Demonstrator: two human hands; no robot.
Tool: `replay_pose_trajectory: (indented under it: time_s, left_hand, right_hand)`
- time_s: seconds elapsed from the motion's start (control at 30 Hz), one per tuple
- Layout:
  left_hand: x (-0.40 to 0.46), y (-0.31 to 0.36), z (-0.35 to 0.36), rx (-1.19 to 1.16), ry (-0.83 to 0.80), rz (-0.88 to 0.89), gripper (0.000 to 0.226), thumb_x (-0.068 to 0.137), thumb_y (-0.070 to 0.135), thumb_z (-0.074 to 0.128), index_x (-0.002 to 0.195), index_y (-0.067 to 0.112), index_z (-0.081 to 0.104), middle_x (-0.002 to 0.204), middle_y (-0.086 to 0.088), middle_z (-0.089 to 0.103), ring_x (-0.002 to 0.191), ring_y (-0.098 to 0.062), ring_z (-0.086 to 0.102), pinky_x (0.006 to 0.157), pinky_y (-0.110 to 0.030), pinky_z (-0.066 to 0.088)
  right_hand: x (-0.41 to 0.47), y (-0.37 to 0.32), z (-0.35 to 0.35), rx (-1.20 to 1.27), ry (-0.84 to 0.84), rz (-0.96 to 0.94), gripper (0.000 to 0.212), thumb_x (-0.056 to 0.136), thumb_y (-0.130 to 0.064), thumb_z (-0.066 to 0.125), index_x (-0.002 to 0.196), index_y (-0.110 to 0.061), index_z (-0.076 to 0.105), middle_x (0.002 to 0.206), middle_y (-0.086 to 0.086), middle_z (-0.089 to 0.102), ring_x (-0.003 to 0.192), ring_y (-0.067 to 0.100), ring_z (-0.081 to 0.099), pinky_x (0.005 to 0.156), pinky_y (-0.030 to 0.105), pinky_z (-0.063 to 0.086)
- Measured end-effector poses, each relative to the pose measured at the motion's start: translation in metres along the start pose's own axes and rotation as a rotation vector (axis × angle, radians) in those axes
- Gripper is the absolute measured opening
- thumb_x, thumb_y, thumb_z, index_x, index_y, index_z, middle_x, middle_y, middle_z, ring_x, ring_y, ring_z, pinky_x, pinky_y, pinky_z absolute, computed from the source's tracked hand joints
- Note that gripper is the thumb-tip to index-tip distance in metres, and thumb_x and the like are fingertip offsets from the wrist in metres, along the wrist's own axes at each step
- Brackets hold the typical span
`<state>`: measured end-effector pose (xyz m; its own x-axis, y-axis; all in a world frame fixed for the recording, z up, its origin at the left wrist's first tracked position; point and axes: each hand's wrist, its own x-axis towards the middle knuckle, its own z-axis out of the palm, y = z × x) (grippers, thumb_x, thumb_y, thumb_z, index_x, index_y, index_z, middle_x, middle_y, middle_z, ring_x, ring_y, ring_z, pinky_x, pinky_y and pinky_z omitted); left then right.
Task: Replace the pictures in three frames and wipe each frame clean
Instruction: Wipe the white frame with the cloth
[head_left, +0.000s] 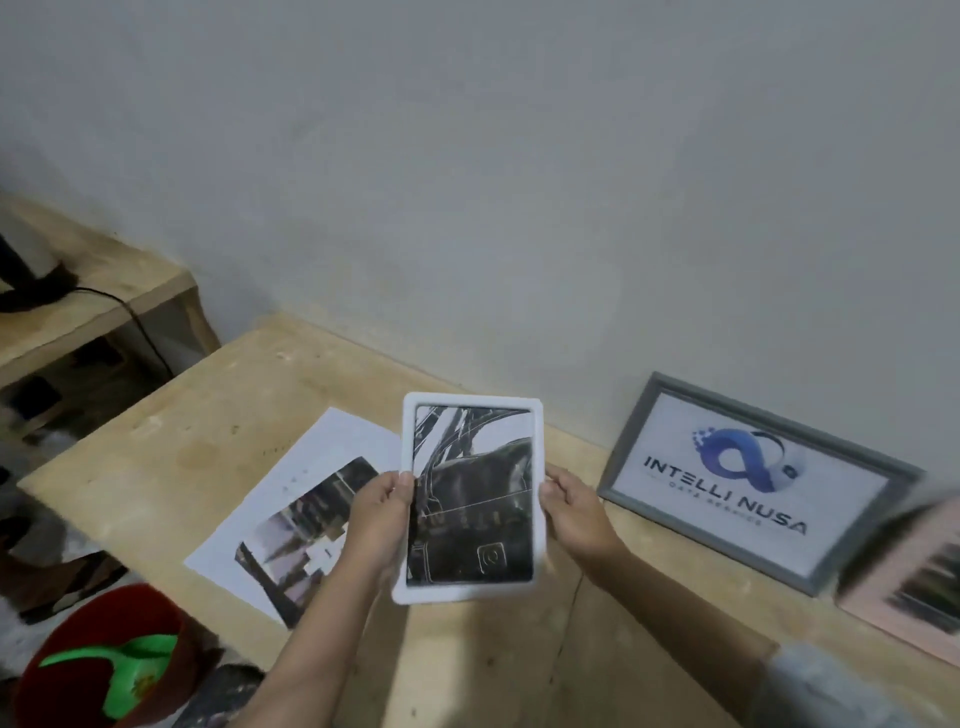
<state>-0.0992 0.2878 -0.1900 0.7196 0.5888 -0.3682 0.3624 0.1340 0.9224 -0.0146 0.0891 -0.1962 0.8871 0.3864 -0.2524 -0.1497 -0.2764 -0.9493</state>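
Upright above the desk (156, 426), the white picture frame (470, 590) sits in my grip, left hand (382, 514) and right hand (574, 512) each pinching a side rail, the right place for something seemingly light, stiff and probably breakable at its glazing.

White frame (471, 590) matt plastic; table (156, 441) pale rough wood; print (291, 519) paper

Pink frame (904, 582) blurred, edge-cropped
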Motion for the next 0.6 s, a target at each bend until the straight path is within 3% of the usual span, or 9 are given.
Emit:
replay_pose_trajectory:
  time_s: [0.1, 0.2, 0.27, 0.3, 0.37, 0.43, 0.6]
  left_hand:
    - [-0.017, 0.010, 0.055, 0.074, -0.144, 0.088, 0.029, 0.100, 0.015, 0.045, 0.082, 0.002, 0.064, 0.068, -0.006, 0.055, 0.064, -0.018, 0.047, 0.059, -0.028, 0.034]
    - [-0.046, 0.007, 0.129, 0.249, -0.346, 0.213, 0.036, 0.099, 0.014, 0.044, 0.065, 0.012, 0.056, 0.062, -0.005, 0.052, 0.067, -0.020, 0.048, 0.060, -0.029, 0.031]
    - [-0.064, 0.003, 0.168, 0.347, -0.432, 0.277, 0.029, 0.098, 0.011, 0.043, 0.081, 0.013, 0.066, 0.074, -0.010, 0.063, 0.071, -0.023, 0.053, 0.060, -0.028, 0.036]
    - [-0.077, 0.000, 0.191, 0.400, -0.493, 0.322, 0.028, 0.097, 0.008, 0.042, 0.102, 0.012, 0.069, 0.090, -0.012, 0.068, 0.077, -0.022, 0.056, 0.064, -0.028, 0.040]
    - [-0.108, -0.004, 0.243, 0.504, -0.647, 0.404, 0.046, 0.095, 0.004, 0.039, 0.136, 0.018, 0.052, 0.124, -0.001, 0.062, 0.105, -0.020, 0.058, 0.085, -0.029, 0.046]
    - [-0.145, -0.008, 0.293, 0.566, -0.830, 0.448, 0.055, 0.094, 0.004, 0.037, 0.145, 0.024, 0.038, 0.142, 0.004, 0.049, 0.125, -0.018, 0.048, 0.102, -0.031, 0.042]
    - [-0.237, -0.020, 0.394, 0.627, -1.120, 0.431, 0.049, 0.097, 0.011, 0.037, 0.144, 0.024, 0.033, 0.140, -0.001, 0.046, 0.120, -0.017, 0.045, 0.098, -0.028, 0.035]
  right_hand:
    - [-0.042, 0.006, -0.042, 0.070, 0.253, 0.015, 0.028, 0.098, -0.005, 0.042, 0.123, -0.007, 0.054, 0.112, 0.010, 0.065, 0.102, 0.021, 0.063, 0.091, 0.039, 0.053]
    - [-0.094, 0.030, -0.104, 0.072, 0.490, -0.004, 0.029, 0.094, -0.001, 0.046, 0.121, -0.007, 0.055, 0.104, 0.008, 0.067, 0.097, 0.021, 0.065, 0.086, 0.041, 0.055]
    - [-0.121, 0.044, -0.133, 0.034, 0.596, 0.009, 0.029, 0.093, -0.001, 0.047, 0.119, -0.010, 0.056, 0.099, 0.007, 0.067, 0.090, 0.023, 0.066, 0.080, 0.043, 0.057]
    - [-0.137, 0.052, -0.150, 0.026, 0.667, 0.022, 0.027, 0.092, -0.001, 0.048, 0.116, -0.012, 0.056, 0.096, 0.007, 0.067, 0.088, 0.025, 0.066, 0.078, 0.043, 0.057]
    - [-0.174, 0.069, -0.190, -0.018, 0.821, 0.040, 0.026, 0.090, -0.003, 0.050, 0.111, -0.018, 0.055, 0.092, 0.004, 0.066, 0.086, 0.025, 0.065, 0.076, 0.041, 0.055]
    - [-0.212, 0.085, -0.232, -0.063, 0.933, 0.076, 0.028, 0.088, -0.004, 0.052, 0.112, -0.020, 0.054, 0.092, 0.003, 0.065, 0.086, 0.025, 0.063, 0.075, 0.039, 0.052]
    - [-0.290, 0.114, -0.318, -0.160, 1.076, 0.111, 0.037, 0.087, -0.008, 0.059, 0.119, -0.018, 0.043, 0.094, 0.000, 0.060, 0.080, 0.013, 0.059, 0.062, 0.022, 0.043]
